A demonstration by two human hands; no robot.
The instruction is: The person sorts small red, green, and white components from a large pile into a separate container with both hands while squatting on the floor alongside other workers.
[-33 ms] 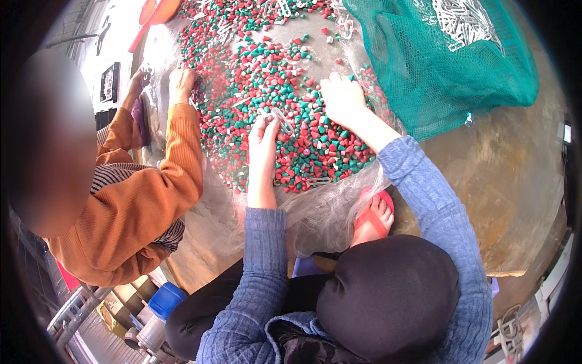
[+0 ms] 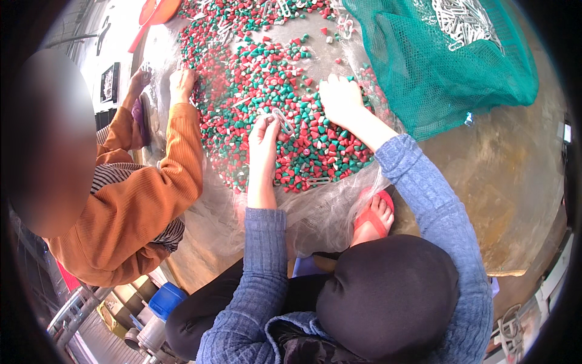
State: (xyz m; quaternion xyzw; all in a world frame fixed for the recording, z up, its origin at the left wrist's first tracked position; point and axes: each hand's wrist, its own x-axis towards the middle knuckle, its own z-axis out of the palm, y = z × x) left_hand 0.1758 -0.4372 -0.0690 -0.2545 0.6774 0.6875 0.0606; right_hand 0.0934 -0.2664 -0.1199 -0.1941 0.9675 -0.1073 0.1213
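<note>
Between the thumb and fingers of my left hand [image 2: 264,136] are whitish oblong looped pieces [image 2: 284,121], like flat slotted links. The hand is closed on them, above a spread of small red, green and pale cone-shaped chips [image 2: 315,151]. My right hand [image 2: 342,102] lies further away and to the right, at the edge of the chips. Its fingers are curled down; whatever they may hold is hidden. Another looped piece [image 2: 318,181] rests on the near edge of the chips.
A green mesh net [image 2: 400,79] holding many whitish looped pieces [image 2: 464,24] stands at the far right. Clear plastic sheeting [image 2: 303,212] lies under the chips. To my left sits a person in an orange sleeve [image 2: 182,145], hands at the chips. An orange scoop [image 2: 160,11] is at the far left.
My right hand has shifted very slightly to the left. My left hand and the looped pieces in it stay in place.
</note>
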